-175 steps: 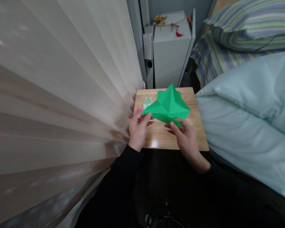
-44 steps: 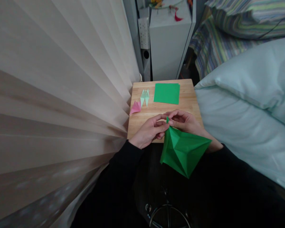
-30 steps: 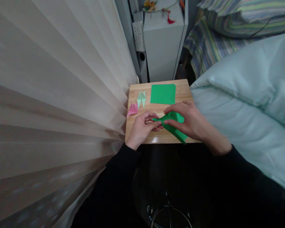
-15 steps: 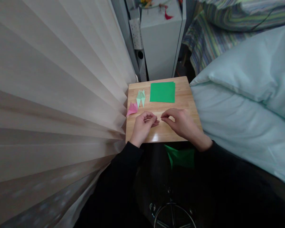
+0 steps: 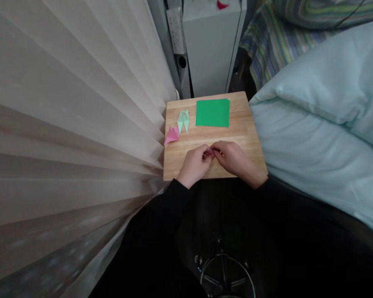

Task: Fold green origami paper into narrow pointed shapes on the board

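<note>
My left hand and my right hand meet over the front half of the small wooden table, their fingertips touching. Both are closed, thumb against fingers. Whatever they pinch, if anything, is hidden behind the fingers. Beyond my left hand lies a pink folded paper at the left edge. A pale green folded paper with two long points lies just behind and right of it. Further back sits a stack of green paper sheets, slightly fanned at one corner.
A pleated curtain hangs along the table's left edge. On the right is a bed with a pale blue quilt. A white cabinet stands behind the table. Below, a stool's round metal base shows on the dark floor.
My hands have come together; they were slightly apart, with a thin pale edge in the left one. The view has tilted down a little. A bright green sheet below the table no longer shows clearly.
</note>
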Action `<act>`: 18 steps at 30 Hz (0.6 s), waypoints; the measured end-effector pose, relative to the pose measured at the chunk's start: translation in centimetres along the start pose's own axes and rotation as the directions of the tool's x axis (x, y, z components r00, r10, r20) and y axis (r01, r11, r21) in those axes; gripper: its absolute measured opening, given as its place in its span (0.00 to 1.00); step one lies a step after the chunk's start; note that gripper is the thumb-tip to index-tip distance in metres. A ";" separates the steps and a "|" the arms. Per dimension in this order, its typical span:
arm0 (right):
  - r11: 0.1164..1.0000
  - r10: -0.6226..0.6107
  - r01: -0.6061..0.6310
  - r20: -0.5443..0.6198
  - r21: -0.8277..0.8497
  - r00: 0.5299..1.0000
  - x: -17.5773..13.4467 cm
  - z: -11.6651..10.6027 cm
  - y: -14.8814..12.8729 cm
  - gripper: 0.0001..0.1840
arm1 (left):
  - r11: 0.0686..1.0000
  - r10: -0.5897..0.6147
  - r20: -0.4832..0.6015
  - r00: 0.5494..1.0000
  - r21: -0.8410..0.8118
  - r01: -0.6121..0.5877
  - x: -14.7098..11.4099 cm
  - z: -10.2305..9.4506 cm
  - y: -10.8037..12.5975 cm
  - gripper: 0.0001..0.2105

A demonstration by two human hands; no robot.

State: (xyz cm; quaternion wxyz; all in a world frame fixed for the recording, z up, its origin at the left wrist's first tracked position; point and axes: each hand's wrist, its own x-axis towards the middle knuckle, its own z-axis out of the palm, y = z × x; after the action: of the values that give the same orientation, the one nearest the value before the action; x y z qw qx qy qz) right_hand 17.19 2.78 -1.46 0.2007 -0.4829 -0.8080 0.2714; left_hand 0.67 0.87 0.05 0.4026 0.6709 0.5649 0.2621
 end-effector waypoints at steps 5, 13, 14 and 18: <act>0.999 0.048 -0.047 0.070 -0.020 0.996 -3.1 -0.8 0.0 0.12 | 0.995 0.061 0.135 0.989 0.066 -0.071 -0.8 1.2 0.3 0.08; 0.760 0.208 -0.623 0.838 0.185 0.504 -10.3 7.7 0.3 0.13 | 0.957 -0.036 0.430 0.902 0.276 -0.093 -6.2 3.3 -1.5 0.09; 0.755 0.209 -0.628 0.841 0.186 0.500 -11.4 9.4 0.2 0.13 | 0.952 -0.056 0.424 0.904 0.297 -0.081 -6.7 3.6 -1.8 0.09; 0.732 0.147 -0.566 0.722 0.380 0.676 -15.6 14.2 -0.8 0.19 | 0.948 -0.097 0.400 0.911 0.315 -0.037 -8.0 4.5 -2.7 0.08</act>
State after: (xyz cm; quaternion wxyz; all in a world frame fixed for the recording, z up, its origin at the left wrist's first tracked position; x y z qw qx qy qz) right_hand 15.39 -14.82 -12.92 -0.0159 -0.4294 -0.5856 0.6873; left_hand 1.05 -7.91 -3.77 0.4036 0.7577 0.5125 0.0154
